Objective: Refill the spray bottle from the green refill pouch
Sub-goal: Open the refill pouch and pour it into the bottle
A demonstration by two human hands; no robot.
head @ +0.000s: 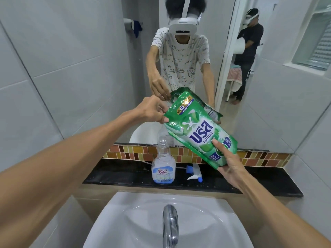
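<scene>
Head view: your left hand (152, 109) pinches the green refill pouch (200, 129) top corner, right hand (231, 167) grips its base; tilted pouch's top lies above the open spray bottle (163, 163).

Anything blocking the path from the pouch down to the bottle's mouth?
Nothing visible. The spray bottle stands uncapped on the ledge, its trigger head lying beside it. The green pouch, held by both hands, hangs above and right of the open neck.

Home bathroom, white washbasin (143, 212) with chrome tap (170, 224), wall mirror (107, 68), grey tiled walls (26, 86)
</scene>
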